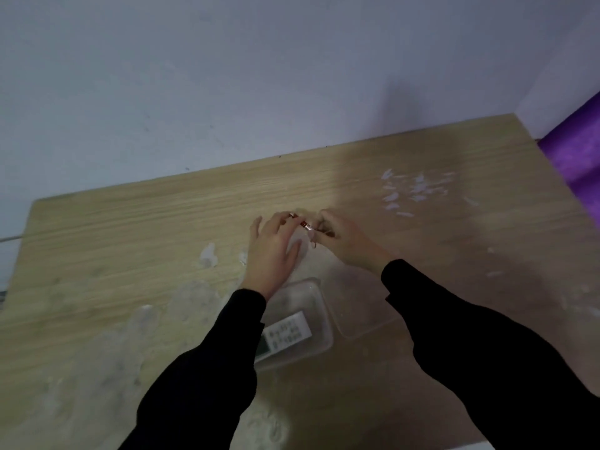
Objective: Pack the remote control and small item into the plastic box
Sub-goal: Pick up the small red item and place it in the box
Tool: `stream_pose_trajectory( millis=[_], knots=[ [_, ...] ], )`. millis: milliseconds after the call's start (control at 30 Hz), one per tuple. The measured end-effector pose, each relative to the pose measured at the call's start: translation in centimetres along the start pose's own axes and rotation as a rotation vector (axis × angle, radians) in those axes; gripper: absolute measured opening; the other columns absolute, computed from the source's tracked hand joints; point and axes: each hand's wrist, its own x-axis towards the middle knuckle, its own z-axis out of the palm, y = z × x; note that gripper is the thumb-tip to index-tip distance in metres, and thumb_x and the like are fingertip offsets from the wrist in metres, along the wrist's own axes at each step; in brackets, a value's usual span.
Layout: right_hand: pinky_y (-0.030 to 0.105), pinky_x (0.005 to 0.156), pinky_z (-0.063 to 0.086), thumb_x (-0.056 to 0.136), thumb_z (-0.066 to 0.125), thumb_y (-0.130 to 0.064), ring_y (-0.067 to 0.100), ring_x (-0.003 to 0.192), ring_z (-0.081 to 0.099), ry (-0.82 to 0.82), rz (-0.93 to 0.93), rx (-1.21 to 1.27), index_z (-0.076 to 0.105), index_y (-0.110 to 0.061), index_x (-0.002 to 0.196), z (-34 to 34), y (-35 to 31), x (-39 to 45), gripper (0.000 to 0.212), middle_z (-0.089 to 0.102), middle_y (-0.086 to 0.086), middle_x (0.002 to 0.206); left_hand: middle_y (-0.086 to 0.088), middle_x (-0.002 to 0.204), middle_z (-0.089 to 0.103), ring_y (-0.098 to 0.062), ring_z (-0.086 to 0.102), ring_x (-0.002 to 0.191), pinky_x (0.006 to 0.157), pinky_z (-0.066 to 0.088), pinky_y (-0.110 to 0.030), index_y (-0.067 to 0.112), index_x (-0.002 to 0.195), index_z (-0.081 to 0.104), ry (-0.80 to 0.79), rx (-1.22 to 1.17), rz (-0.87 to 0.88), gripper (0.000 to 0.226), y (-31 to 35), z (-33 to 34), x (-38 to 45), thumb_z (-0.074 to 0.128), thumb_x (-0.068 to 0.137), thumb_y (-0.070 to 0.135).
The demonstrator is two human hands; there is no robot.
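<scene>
A clear plastic box (319, 306) stands on the wooden table in front of me, partly under my left forearm. The white remote control (287, 331) lies inside it, buttons up, its left end hidden by my sleeve. Beyond the box, my left hand (271, 251) and my right hand (341, 241) meet over the table. Between their fingertips is a small red and silver item (303, 224); both hands pinch it. A thin clear bag or wrap seems to lie under the left hand, too blurred to be sure.
A clear lid (363, 303) lies flat just right of the box. White paint marks (412, 190) dot the table at the back right. A purple roll (574, 154) leans at the table's right edge. The wall runs along the far edge.
</scene>
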Motion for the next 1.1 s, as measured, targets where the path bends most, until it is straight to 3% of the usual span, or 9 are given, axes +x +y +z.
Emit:
stream_pose_trajectory(
  millis=[133,300,400,467,533,700,833,967,1100],
  knots=[
    [0.05,0.08,0.051,0.09,0.057,-0.017,0.026,0.078,0.067,-0.126,-0.017,-0.029,0.052,-0.04,0.076,2.3,-1.4,-2.8,0.027,0.065,0.001,0.075,-0.003,0.1,0.068,-0.023,0.061,0.097,0.1,0.029,-0.04,0.023,0.1,0.067,0.02,0.032,0.08,0.016,-1.5,-2.1,-3.1,0.058,0.087,0.021],
    [0.039,0.076,0.049,0.084,0.062,-0.009,0.024,0.076,0.06,-0.159,0.071,-0.037,0.057,-0.022,0.086,5.3,-1.1,-5.4,0.015,0.064,0.019,0.082,-0.003,0.081,0.071,-0.026,0.061,0.079,0.075,0.032,-0.033,0.023,0.103,0.07,-0.061,0.004,0.097,0.019,-3.0,-3.3,-7.4,0.058,0.088,0.022],
    [0.034,0.067,0.039,0.084,0.063,-0.012,0.032,0.067,0.052,-0.115,0.106,-0.089,0.061,-0.015,0.075,7.5,-1.2,-6.8,0.01,0.06,0.037,0.084,-0.003,0.087,0.075,-0.024,0.064,0.08,0.073,0.039,-0.034,0.021,0.104,0.069,-0.057,-0.051,0.055,0.019,-3.4,-3.5,-9.6,0.06,0.088,0.02],
    [0.03,0.062,0.039,0.085,0.06,-0.01,0.026,0.064,0.052,-0.096,0.088,-0.15,0.056,-0.021,0.068,8.4,-1.3,-7.3,0.021,0.062,0.02,0.073,-0.004,0.089,0.075,-0.024,0.065,0.08,0.071,0.045,-0.033,0.018,0.101,0.069,-0.062,-0.072,0.011,0.016,-3.5,-3.3,-10.5,0.061,0.087,0.018],
    [0.03,0.064,0.044,0.086,0.056,-0.007,0.023,0.072,0.057,-0.082,0.077,-0.255,0.053,-0.018,0.072,8.9,-1.6,-7.5,0.017,0.063,0.01,0.081,-0.006,0.087,0.072,-0.025,0.063,0.079,0.068,0.049,-0.034,0.016,0.094,0.063,-0.099,-0.053,-0.064,0.008,-3.8,-2.9,-11.3,0.06,0.086,0.018],
    [0.033,0.062,0.038,0.085,0.047,-0.001,0.028,0.076,0.054,-0.112,0.009,-0.641,0.051,-0.009,0.081,9.6,-1.2,-7.8,0.009,0.059,0.014,0.083,-0.014,0.088,0.064,-0.033,0.057,0.083,0.067,0.041,-0.038,0.008,0.082,0.056,-0.223,0.179,0.007,0.01,-3.8,-0.7,-12.1,0.055,0.085,0.018],
    [0.034,0.061,0.032,0.086,0.042,-0.003,0.026,0.073,0.048,-0.115,-0.015,-0.731,0.043,-0.011,0.077,10.3,-1.1,-8.1,0.013,0.055,0.02,0.081,-0.016,0.091,0.066,-0.034,0.058,0.086,0.071,0.042,-0.039,0.007,0.085,0.059,-0.248,0.328,-0.024,0.012,-3.9,0.9,-11.9,0.052,0.086,0.017],
    [0.035,0.075,0.037,0.09,0.042,-0.002,0.03,0.09,0.053,-0.131,-0.006,-0.754,0.057,-0.001,0.092,10.1,-0.6,-7.7,0.015,0.06,0.022,0.098,-0.015,0.09,0.068,-0.033,0.06,0.086,0.073,0.045,-0.039,0.007,0.084,0.064,-0.272,0.398,-0.063,0.011,-3.5,1.4,-11.3,0.054,0.083,0.013],
    [0.034,0.091,0.037,0.094,0.044,-0.011,0.033,0.104,0.052,-0.139,-0.133,-0.809,0.06,0.003,0.102,10.0,0.0,-8.7,0.023,0.06,0.021,0.106,-0.014,0.099,0.063,-0.034,0.056,0.091,0.076,0.045,-0.041,0.006,0.103,0.056,-0.133,0.285,-0.03,0.026,-3.7,1.0,-12.4,0.049,0.078,0.009]
  ],
)
